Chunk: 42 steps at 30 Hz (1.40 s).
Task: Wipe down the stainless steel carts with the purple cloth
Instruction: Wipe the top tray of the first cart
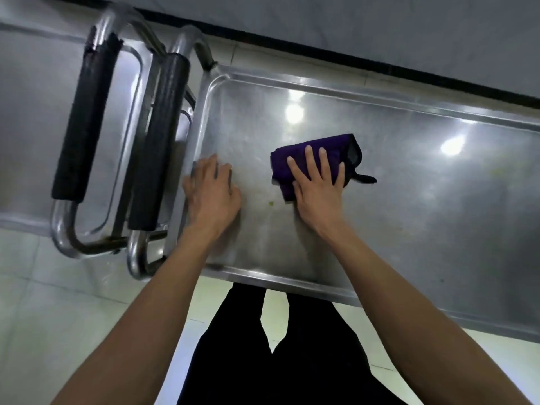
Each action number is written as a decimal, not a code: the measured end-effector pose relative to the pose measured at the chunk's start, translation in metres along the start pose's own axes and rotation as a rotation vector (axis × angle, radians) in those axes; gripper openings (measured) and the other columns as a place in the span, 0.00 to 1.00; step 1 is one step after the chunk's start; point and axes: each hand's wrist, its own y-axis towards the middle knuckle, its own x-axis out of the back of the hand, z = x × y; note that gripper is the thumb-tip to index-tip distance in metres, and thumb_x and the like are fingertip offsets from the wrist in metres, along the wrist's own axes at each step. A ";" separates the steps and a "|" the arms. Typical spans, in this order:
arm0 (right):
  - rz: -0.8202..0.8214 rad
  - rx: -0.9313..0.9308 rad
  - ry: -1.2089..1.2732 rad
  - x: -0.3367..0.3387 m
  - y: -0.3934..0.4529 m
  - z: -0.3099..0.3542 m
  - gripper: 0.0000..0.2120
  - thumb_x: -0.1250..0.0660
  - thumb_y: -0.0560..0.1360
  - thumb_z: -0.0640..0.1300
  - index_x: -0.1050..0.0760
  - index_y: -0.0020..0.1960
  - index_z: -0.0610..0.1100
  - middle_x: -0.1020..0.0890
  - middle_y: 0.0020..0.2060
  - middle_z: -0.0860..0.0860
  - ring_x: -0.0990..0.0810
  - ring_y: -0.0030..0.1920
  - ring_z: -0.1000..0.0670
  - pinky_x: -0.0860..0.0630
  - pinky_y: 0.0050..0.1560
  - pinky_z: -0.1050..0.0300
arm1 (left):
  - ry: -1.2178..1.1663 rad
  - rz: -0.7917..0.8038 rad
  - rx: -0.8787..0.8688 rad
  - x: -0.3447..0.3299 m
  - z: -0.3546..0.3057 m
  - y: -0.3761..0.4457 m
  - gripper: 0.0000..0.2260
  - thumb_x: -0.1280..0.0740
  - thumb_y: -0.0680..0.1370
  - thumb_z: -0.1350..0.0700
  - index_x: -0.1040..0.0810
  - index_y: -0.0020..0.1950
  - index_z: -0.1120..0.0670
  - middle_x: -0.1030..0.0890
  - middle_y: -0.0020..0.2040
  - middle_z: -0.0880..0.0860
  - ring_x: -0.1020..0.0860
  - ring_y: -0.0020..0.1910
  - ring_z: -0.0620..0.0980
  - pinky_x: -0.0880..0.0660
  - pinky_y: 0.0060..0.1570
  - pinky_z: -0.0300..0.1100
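Observation:
A stainless steel cart top [409, 176] fills the middle and right of the head view. The folded purple cloth [336, 147] lies on it, with a dark tag sticking out to the right. My right hand [317, 185] presses flat on the cloth with straight, spread fingers. Beside the cart's left rim, my left hand [211, 191] rests flat on the steel surface. A small green speck [271, 203] sits on the steel between my hands.
A second steel cart [29, 127] stands to the left. Two tubular handles with black grips [84, 121] [157, 141] lie between the carts. A grey wall with a dark baseboard [380, 62] runs behind. My legs stand on pale floor tiles [73, 317] below.

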 end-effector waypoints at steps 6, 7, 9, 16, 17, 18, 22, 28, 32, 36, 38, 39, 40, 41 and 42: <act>0.008 0.148 -0.019 -0.007 0.034 0.075 0.25 0.49 0.84 0.52 0.47 0.81 0.57 0.49 0.81 0.47 0.55 0.81 0.42 0.56 0.75 0.30 | -0.175 -0.001 0.138 -0.004 0.044 -0.005 0.24 0.37 0.79 0.57 0.36 0.75 0.55 0.41 0.79 0.57 0.42 0.78 0.57 0.38 0.76 0.56; 0.000 0.168 -0.018 -0.008 0.040 0.086 0.25 0.49 0.84 0.52 0.47 0.80 0.57 0.48 0.81 0.47 0.54 0.81 0.42 0.56 0.75 0.29 | -0.210 -0.001 0.139 -0.005 0.048 -0.005 0.26 0.37 0.79 0.59 0.38 0.77 0.57 0.41 0.80 0.57 0.42 0.78 0.57 0.41 0.77 0.53; -0.003 0.214 -0.014 -0.010 0.050 0.107 0.25 0.47 0.84 0.51 0.46 0.80 0.56 0.46 0.81 0.47 0.53 0.81 0.41 0.55 0.75 0.29 | -0.278 -0.002 0.157 -0.005 0.051 -0.006 0.29 0.38 0.79 0.62 0.42 0.80 0.58 0.41 0.80 0.57 0.43 0.79 0.54 0.49 0.77 0.44; 0.021 0.310 0.010 -0.010 0.061 0.132 0.24 0.47 0.84 0.52 0.44 0.80 0.58 0.45 0.81 0.49 0.52 0.81 0.43 0.57 0.76 0.32 | -0.455 0.041 0.167 0.009 0.048 -0.003 0.31 0.37 0.77 0.62 0.42 0.79 0.57 0.35 0.76 0.56 0.34 0.73 0.54 0.36 0.74 0.48; 0.016 0.318 0.009 -0.009 0.059 0.128 0.24 0.47 0.84 0.52 0.44 0.80 0.58 0.45 0.81 0.49 0.52 0.81 0.43 0.57 0.77 0.32 | -0.444 0.060 0.165 0.010 0.047 -0.003 0.32 0.37 0.77 0.60 0.44 0.80 0.58 0.37 0.77 0.56 0.35 0.74 0.54 0.36 0.74 0.50; 0.012 0.324 0.004 -0.009 0.055 0.124 0.25 0.46 0.84 0.52 0.44 0.80 0.58 0.45 0.81 0.50 0.52 0.81 0.43 0.56 0.77 0.33 | -0.413 0.067 0.156 0.010 0.046 -0.004 0.32 0.37 0.78 0.59 0.44 0.80 0.58 0.38 0.77 0.56 0.35 0.74 0.55 0.36 0.74 0.50; 0.008 0.285 0.000 -0.011 0.035 0.110 0.26 0.45 0.83 0.52 0.44 0.80 0.60 0.45 0.81 0.50 0.52 0.81 0.44 0.55 0.77 0.33 | -0.260 0.018 0.093 0.007 0.041 -0.008 0.26 0.35 0.76 0.56 0.35 0.73 0.60 0.36 0.73 0.57 0.32 0.69 0.57 0.30 0.66 0.49; -0.002 0.233 0.009 -0.013 0.013 0.079 0.26 0.43 0.82 0.51 0.44 0.79 0.60 0.46 0.81 0.51 0.52 0.81 0.45 0.55 0.77 0.34 | -0.107 0.053 0.059 -0.002 0.025 -0.014 0.27 0.34 0.77 0.55 0.36 0.74 0.58 0.40 0.78 0.60 0.44 0.79 0.59 0.40 0.75 0.57; -0.019 0.162 0.039 -0.008 -0.005 0.045 0.26 0.43 0.82 0.50 0.43 0.79 0.60 0.47 0.81 0.51 0.53 0.81 0.45 0.55 0.77 0.34 | -0.065 0.057 -0.056 -0.007 -0.006 -0.017 0.27 0.35 0.76 0.55 0.36 0.74 0.56 0.36 0.76 0.59 0.40 0.76 0.60 0.38 0.73 0.60; -0.011 0.087 0.049 -0.002 -0.025 0.002 0.26 0.44 0.83 0.51 0.44 0.79 0.61 0.48 0.81 0.52 0.53 0.81 0.45 0.55 0.77 0.35 | -0.079 0.092 -0.132 -0.017 -0.052 -0.022 0.28 0.37 0.78 0.55 0.39 0.77 0.56 0.39 0.79 0.58 0.44 0.79 0.59 0.40 0.74 0.62; -0.005 0.056 0.048 0.000 -0.035 -0.021 0.26 0.45 0.83 0.52 0.45 0.79 0.61 0.49 0.81 0.52 0.54 0.81 0.46 0.55 0.77 0.35 | -0.080 0.103 -0.178 -0.021 -0.075 -0.023 0.27 0.37 0.78 0.56 0.39 0.77 0.56 0.38 0.79 0.58 0.44 0.79 0.59 0.41 0.74 0.62; -0.008 0.037 0.055 0.001 -0.040 -0.032 0.26 0.45 0.83 0.52 0.45 0.79 0.61 0.49 0.81 0.52 0.54 0.81 0.46 0.55 0.77 0.35 | -0.076 0.105 -0.198 -0.022 -0.087 -0.023 0.27 0.37 0.78 0.56 0.38 0.77 0.56 0.38 0.78 0.58 0.43 0.79 0.59 0.41 0.74 0.62; -0.014 0.015 0.062 0.001 -0.045 -0.044 0.25 0.45 0.83 0.52 0.45 0.79 0.61 0.49 0.81 0.52 0.54 0.81 0.46 0.55 0.77 0.35 | -0.072 0.105 -0.219 -0.024 -0.098 -0.024 0.27 0.37 0.79 0.55 0.38 0.77 0.56 0.37 0.78 0.58 0.43 0.79 0.59 0.41 0.74 0.62; -0.019 -0.008 0.069 0.002 -0.051 -0.055 0.25 0.45 0.84 0.52 0.45 0.79 0.61 0.49 0.81 0.52 0.54 0.81 0.46 0.55 0.77 0.35 | -0.067 0.105 -0.239 -0.026 -0.109 -0.024 0.26 0.37 0.79 0.55 0.38 0.77 0.56 0.37 0.78 0.58 0.43 0.79 0.59 0.41 0.74 0.62; -0.022 -0.031 0.076 0.002 -0.057 -0.066 0.25 0.45 0.84 0.52 0.45 0.79 0.61 0.49 0.81 0.52 0.54 0.81 0.46 0.55 0.77 0.35 | -0.061 0.109 -0.260 -0.028 -0.119 -0.025 0.26 0.38 0.79 0.55 0.38 0.77 0.55 0.38 0.78 0.58 0.44 0.79 0.59 0.41 0.74 0.62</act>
